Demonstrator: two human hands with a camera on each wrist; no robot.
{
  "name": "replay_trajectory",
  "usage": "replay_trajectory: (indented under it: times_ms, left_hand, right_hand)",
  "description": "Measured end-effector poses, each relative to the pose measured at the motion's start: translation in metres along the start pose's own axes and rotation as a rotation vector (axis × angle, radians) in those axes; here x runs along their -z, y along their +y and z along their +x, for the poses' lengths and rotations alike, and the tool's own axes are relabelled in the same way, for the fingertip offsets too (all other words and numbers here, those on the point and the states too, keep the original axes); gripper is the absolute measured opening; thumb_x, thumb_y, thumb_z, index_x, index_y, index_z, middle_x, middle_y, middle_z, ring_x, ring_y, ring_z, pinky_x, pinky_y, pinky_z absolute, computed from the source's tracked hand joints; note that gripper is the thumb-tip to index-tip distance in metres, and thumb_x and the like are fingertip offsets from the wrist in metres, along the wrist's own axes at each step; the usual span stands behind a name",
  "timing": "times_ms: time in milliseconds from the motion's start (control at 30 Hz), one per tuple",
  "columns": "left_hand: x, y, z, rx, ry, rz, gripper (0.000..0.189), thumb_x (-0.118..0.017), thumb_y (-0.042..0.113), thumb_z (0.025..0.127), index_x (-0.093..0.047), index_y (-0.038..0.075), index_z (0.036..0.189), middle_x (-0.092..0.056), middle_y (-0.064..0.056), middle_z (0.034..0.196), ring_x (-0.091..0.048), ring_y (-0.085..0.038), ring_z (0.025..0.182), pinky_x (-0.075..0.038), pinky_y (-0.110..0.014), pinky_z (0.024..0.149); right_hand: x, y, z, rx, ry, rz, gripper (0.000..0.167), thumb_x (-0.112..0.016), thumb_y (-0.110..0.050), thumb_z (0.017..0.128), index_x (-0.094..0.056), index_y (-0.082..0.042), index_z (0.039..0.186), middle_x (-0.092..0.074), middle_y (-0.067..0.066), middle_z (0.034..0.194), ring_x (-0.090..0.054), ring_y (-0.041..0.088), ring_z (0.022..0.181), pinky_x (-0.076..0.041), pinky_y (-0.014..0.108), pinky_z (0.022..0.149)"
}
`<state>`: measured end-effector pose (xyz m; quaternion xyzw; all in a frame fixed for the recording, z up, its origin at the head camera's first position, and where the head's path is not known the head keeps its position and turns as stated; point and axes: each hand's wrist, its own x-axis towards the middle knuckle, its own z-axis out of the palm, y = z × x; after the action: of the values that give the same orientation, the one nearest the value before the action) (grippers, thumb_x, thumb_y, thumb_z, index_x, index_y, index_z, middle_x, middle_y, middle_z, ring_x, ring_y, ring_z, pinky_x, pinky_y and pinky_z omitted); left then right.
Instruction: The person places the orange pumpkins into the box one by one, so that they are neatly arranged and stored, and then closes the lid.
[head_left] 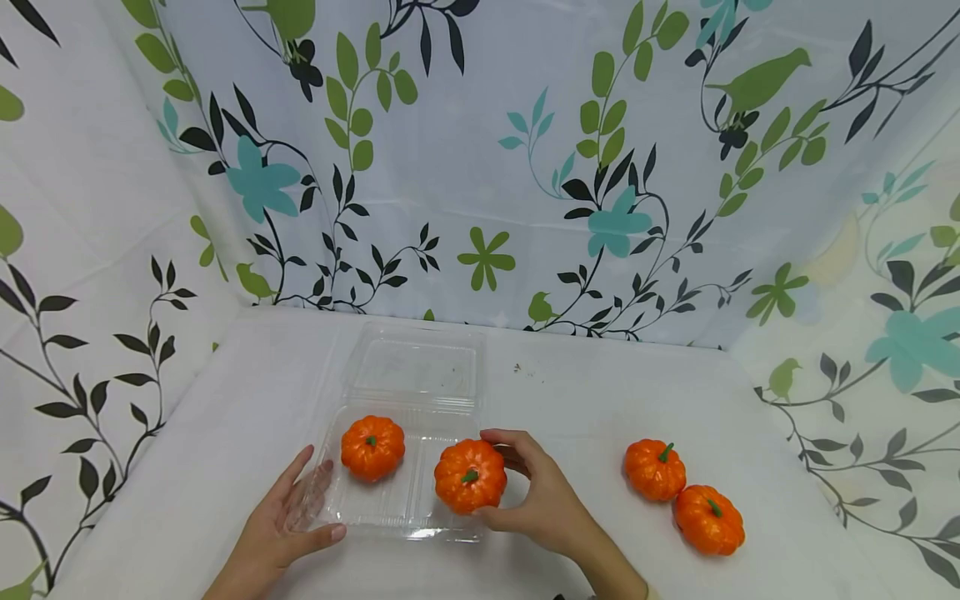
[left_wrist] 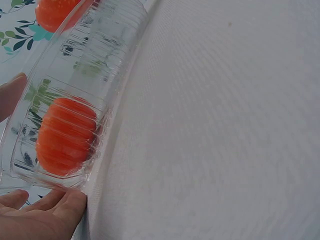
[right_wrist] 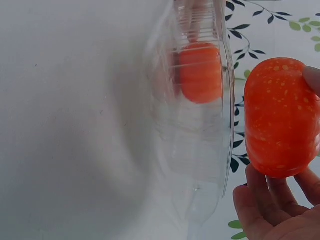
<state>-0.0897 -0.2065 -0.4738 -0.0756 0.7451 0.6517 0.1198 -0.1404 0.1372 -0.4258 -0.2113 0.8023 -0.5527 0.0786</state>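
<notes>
A small orange pumpkin with a green stem [head_left: 471, 487] is held between the thumb and fingers of my right hand [head_left: 542, 502]. It hangs over the right half of a clear plastic clamshell container [head_left: 415, 487]; the right wrist view shows this pumpkin [right_wrist: 281, 120] raised above the container's rim [right_wrist: 229, 130]. Another pumpkin [head_left: 372, 448] sits in the container's left half. My left hand [head_left: 270, 533] is at the container's left end, fingers extended and touching its outer wall, thumb held out along the front. In the left wrist view its fingertips [left_wrist: 70, 202] rest against that end.
Behind the base, the container's lid [head_left: 414, 367] lies folded back on the white tabletop [head_left: 570, 400]. Two more pumpkins, one [head_left: 654, 471] slightly behind the other [head_left: 708, 521], sit to the right. Cloth printed with leaves and birds [head_left: 450, 183] hangs behind the table.
</notes>
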Motion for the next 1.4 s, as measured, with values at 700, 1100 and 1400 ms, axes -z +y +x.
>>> replay_trajectory:
  times_ms: [700,1100,1400]
  left_hand:
    - [-0.001,-0.001,0.0,-0.014,0.002,-0.036,0.113,-0.084,0.013,0.083,-0.006,0.022,0.164,-0.023,-0.014,0.165,-0.02,-0.03,0.15,-0.034,-0.013,0.1]
    - [-0.001,-0.001,-0.002,-0.015,0.003,-0.019,0.112,-0.083,0.013,0.085,-0.006,0.021,0.165,-0.022,-0.017,0.165,-0.02,-0.032,0.151,-0.035,-0.012,0.098]
    - [-0.002,-0.001,-0.002,-0.015,0.006,-0.028,0.111,-0.083,0.012,0.085,-0.006,0.02,0.164,-0.022,-0.017,0.165,-0.023,-0.031,0.149,-0.036,-0.014,0.099]
  right_hand:
    - [-0.02,-0.001,0.018,-0.025,0.135,-0.048,0.071,-0.09,-0.022,0.072,-0.059,-0.031,0.135,-0.061,-0.02,0.131,-0.046,0.014,0.134,-0.022,0.072,0.112]
    - [-0.029,0.011,0.024,-0.07,0.163,-0.071,0.068,-0.09,-0.024,0.073,-0.061,-0.025,0.135,-0.057,-0.009,0.139,-0.036,0.029,0.144,-0.024,0.072,0.111]
    - [-0.038,0.014,0.029,-0.09,0.169,-0.144,0.068,-0.091,-0.03,0.071,-0.063,-0.026,0.133,-0.056,-0.009,0.139,-0.026,0.033,0.148,-0.031,0.075,0.105]
